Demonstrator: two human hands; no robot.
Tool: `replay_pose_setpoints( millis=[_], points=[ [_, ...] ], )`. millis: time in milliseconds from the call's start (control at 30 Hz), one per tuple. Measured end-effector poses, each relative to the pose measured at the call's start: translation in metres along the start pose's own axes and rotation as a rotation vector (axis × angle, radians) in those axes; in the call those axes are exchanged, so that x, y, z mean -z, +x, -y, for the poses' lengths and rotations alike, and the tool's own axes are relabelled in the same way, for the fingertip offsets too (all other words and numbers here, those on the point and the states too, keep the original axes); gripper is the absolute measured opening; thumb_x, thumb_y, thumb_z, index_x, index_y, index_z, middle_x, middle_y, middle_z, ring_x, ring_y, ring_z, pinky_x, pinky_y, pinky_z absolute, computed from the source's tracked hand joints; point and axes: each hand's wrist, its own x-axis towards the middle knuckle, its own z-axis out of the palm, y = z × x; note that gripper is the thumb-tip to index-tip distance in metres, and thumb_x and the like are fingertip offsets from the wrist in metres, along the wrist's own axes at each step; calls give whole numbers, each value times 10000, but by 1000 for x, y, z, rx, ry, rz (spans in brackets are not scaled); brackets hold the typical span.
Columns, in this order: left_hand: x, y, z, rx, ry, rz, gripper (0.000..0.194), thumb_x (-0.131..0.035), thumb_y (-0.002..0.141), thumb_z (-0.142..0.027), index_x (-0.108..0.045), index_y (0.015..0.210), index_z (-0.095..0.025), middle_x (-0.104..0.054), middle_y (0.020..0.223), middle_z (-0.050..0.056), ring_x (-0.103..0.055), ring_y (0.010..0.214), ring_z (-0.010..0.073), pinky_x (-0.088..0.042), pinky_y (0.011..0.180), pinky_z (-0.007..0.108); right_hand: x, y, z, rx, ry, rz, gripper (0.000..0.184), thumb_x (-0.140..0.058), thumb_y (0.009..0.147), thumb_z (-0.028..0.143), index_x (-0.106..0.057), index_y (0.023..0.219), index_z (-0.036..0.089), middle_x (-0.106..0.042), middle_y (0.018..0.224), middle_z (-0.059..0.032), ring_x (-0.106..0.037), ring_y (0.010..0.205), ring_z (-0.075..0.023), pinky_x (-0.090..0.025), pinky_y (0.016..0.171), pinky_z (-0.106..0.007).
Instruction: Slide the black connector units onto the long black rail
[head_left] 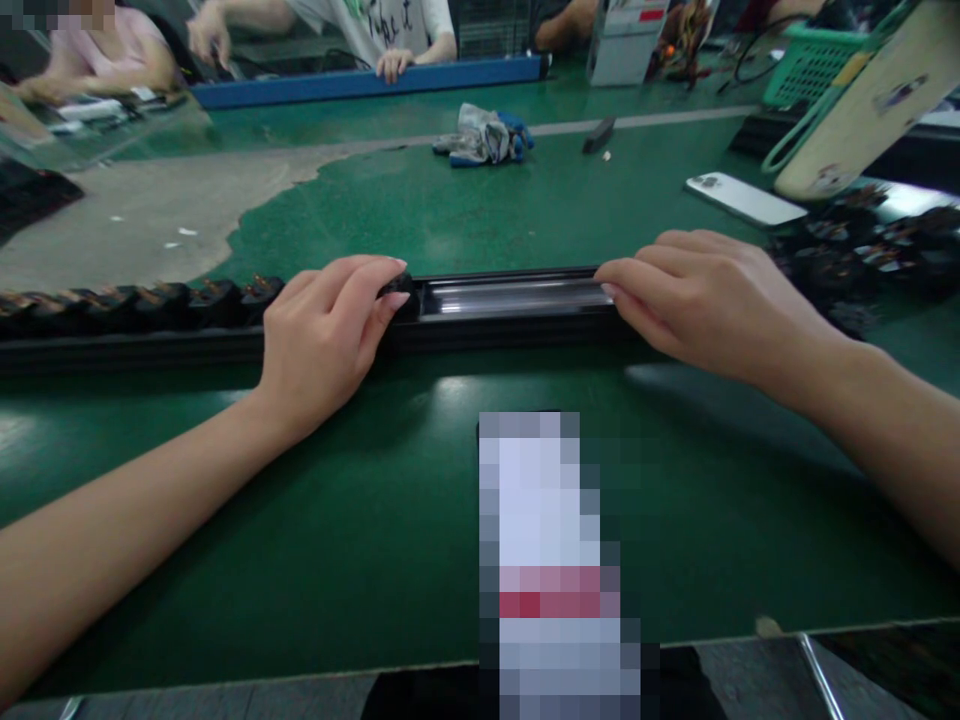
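Observation:
A long black rail (517, 332) lies across the table in front of me, its channel shiny inside. My left hand (326, 325) is closed in a pinch on a small black part (397, 292) seated at the channel; the fingers hide some of it. To its left, a row of black parts with copper-coloured pieces (161, 302) sits along the rail. My right hand (697, 290) has thumb and fingers pinched together on the rail further right, where the hand covers the rail's end. Bare channel shows between both hands.
Loose black parts (847, 250) are piled at right, near a white phone (744, 198) and a cream bottle (862, 110). Gloves (484, 135) and a green basket (814, 65) lie further back. Across the table, a person's hand (394, 66) rests on a blue bar (367, 84).

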Motion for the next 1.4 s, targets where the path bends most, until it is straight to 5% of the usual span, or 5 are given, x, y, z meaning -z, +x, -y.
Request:
replay_pose_setpoints(
  millis=[433, 1067, 1400],
  points=[
    [2, -1, 1, 20, 10, 46, 388, -399, 1138, -432, -693, 1354, -300, -755, 1351, 57, -742, 1192, 263, -586, 1007, 422, 1, 1, 4, -25, 19, 39, 337, -356, 1090, 284, -678, 1026, 207, -658, 896, -103, -570, 859, -255, -415, 729, -382],
    [-2, 1, -2, 34, -114, 41, 445, -417, 1141, -446, -674, 1408, -199, -735, 1403, 89, -714, 1258, 286, -556, 1035, 425, 2, 2, 6, -58, 83, 61, 298, -404, 1077, 263, -697, 1087, 212, -686, 927, -107, -605, 905, -265, -452, 777, -386],
    [-2, -2, -2, -79, -30, 1, 411, -449, 1128, -380, -644, 1444, -205, -723, 1427, 101, -713, 1276, 288, -572, 1036, 414, 8, 4, 15, -86, 63, 104, 372, -331, 1095, 231, -694, 1053, 161, -699, 976, -156, -609, 933, -274, -446, 793, -404]
  ],
)
